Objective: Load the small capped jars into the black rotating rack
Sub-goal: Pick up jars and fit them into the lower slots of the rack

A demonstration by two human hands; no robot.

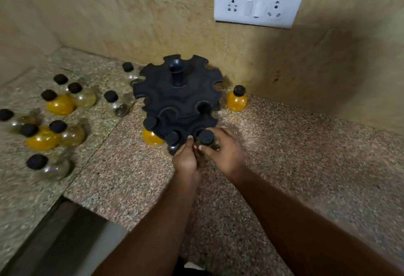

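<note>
Along the left edge of the speckled stone bench (pixel 284 155) stand loose small jars, each round-bellied with a black cap. Nine can be counted there: a clear one (pixel 13 120) at the far left edge, two filled with yellow powder (pixel 60 105) (pixel 41 139), and pale or near-empty ones (pixel 84 97) (pixel 72 134) (pixel 53 167) (pixel 63 82) among them, then one (pixel 118 105) just beside the rack and one (pixel 131 72) near the back wall. The black rotating rack (pixel 178 98) stands near the back edge, a notched disc on a central post, most of its notches bare. At its near rim hang two loaded jars: a yellow-filled jar (pixel 152 136) on the left and a dark-capped one (pixel 172 139) beside it, contents unclear. The left hand (pixel 185 157) reaches in from below, forearm straight, its grip loosely spread with fingertips touching the rack's near rim. The right hand (pixel 223 153), forearm angled in from the lower right corner, has its grip closed around the body of a capped jar (pixel 207 140), held upright at the rack's near rim right by a notch; whether it is seated cannot be told through the blur. One more yellow jar (pixel 237 99) stands at the back edge, right of the rack. On the wall above sits a white socket plate (pixel 258 5).
</note>
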